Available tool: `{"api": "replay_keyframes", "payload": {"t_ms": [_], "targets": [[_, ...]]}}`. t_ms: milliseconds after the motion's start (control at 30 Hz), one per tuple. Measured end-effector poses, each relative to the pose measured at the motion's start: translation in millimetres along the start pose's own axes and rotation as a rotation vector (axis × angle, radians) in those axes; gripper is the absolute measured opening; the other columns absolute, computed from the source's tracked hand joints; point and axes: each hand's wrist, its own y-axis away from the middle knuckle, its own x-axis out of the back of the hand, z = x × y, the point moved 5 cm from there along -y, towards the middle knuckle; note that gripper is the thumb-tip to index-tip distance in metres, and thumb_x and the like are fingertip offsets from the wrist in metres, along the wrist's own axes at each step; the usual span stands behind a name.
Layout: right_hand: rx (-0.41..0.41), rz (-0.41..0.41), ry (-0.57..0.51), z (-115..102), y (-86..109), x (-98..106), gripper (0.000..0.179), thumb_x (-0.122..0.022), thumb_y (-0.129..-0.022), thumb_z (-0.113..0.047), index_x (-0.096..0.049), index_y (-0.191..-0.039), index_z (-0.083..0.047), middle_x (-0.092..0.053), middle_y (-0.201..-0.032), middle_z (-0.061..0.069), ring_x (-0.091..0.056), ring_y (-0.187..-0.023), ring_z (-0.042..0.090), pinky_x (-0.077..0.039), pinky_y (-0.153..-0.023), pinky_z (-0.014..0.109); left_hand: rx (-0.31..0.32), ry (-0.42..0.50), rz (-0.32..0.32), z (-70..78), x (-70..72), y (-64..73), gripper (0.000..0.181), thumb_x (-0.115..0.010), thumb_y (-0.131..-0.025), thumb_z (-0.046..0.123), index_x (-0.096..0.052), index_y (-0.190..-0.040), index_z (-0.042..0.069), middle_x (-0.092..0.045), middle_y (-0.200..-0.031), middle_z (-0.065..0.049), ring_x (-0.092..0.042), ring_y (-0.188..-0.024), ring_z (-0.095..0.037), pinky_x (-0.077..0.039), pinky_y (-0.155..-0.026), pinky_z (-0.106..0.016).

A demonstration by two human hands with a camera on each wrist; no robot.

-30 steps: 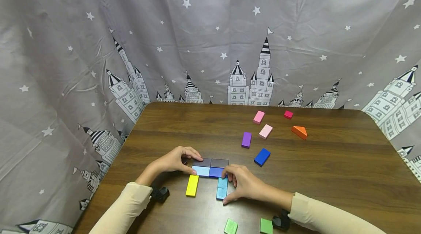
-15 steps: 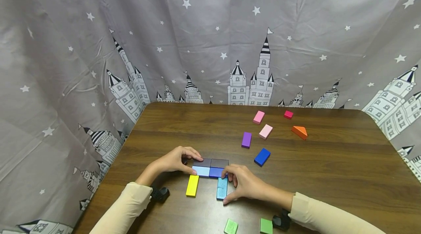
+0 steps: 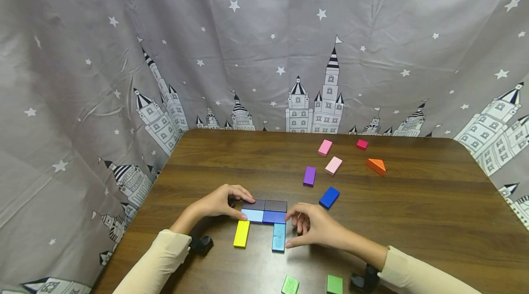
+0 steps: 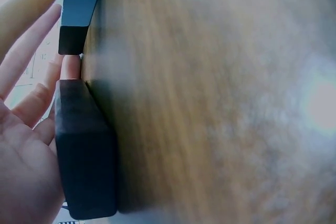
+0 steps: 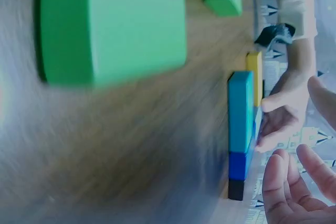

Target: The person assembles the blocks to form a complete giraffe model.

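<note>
My left hand (image 3: 216, 202) spans the left end of a flat block group, index fingertip at a dark grey block (image 3: 254, 205) and thumb at the light blue block (image 3: 252, 215). A second dark grey block (image 3: 276, 206) and a blue block (image 3: 273, 217) continue the two rows rightward. Below them, a yellow block (image 3: 241, 233) and a turquoise block (image 3: 278, 237) stand like two legs. My right hand (image 3: 316, 225) holds nothing, its fingers loosely bent and apart just right of the turquoise block. Another dark block (image 4: 86, 150) lies by my left palm.
Two green blocks (image 3: 334, 284) lie near the front edge, one close under the right wrist. Farther back on the wooden table (image 3: 413, 202) are a loose blue block (image 3: 329, 197), a purple block (image 3: 309, 176), two pink blocks (image 3: 333, 165), a red block (image 3: 362, 144) and an orange triangle (image 3: 376, 166).
The right hand has let go of the turquoise block and moved a little to the right. The left hand and the blocks look unmoved.
</note>
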Motion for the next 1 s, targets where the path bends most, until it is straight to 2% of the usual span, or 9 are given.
{"api": "replay_keyframes", "payload": {"t_ms": [267, 400, 700, 1000], "targets": [[-0.014, -0.022, -0.131, -13.5, 22.3, -11.8, 0.043, -0.091, -0.073, -0.017, -0.066, -0.103, -0.001, -0.063, -0.082, 0.014, -0.061, -0.065, 0.015, -0.053, -0.056, 0.024, -0.014, -0.016, 0.003, 2.3, 0.5, 0.5, 0.041, -0.087, -0.078, 0.017, -0.075, -0.115, 0.005, -0.069, -0.116, -0.004, -0.060, -0.113, -0.023, -0.045, -0.100, -0.031], [0.009, -0.049, -0.145, -17.3, 31.3, -23.9, 0.041, -0.091, -0.073, -0.017, -0.066, -0.102, -0.002, -0.064, -0.082, 0.011, -0.062, -0.067, 0.014, -0.054, -0.057, 0.026, 0.001, -0.011, 0.001, 1.5, 0.2, 0.3, 0.041, -0.087, -0.078, 0.018, -0.075, -0.115, 0.005, -0.069, -0.116, -0.004, -0.060, -0.113, -0.024, -0.044, -0.101, -0.031], [0.048, -0.112, -0.065, -15.4, 40.4, -42.6, 0.043, -0.094, -0.067, -0.014, -0.069, -0.100, -0.005, -0.065, -0.087, 0.003, -0.059, -0.073, 0.004, -0.055, -0.061, 0.023, -0.008, -0.022, 0.003, 0.3, -1.0, 0.1, 0.042, -0.088, -0.078, 0.019, -0.075, -0.115, 0.005, -0.070, -0.115, -0.004, -0.060, -0.113, -0.024, -0.044, -0.101, -0.032], [0.146, -0.210, 0.077, -15.4, 42.1, -47.7, 0.047, -0.095, -0.063, -0.008, -0.073, -0.104, -0.009, -0.064, -0.093, -0.002, -0.056, -0.076, -0.002, -0.051, -0.065, 0.017, -0.016, -0.020, 0.002, -0.4, -0.3, 0.1, 0.041, -0.087, -0.078, 0.020, -0.075, -0.115, 0.006, -0.070, -0.116, -0.003, -0.060, -0.113, -0.022, -0.044, -0.101, -0.031]]}}
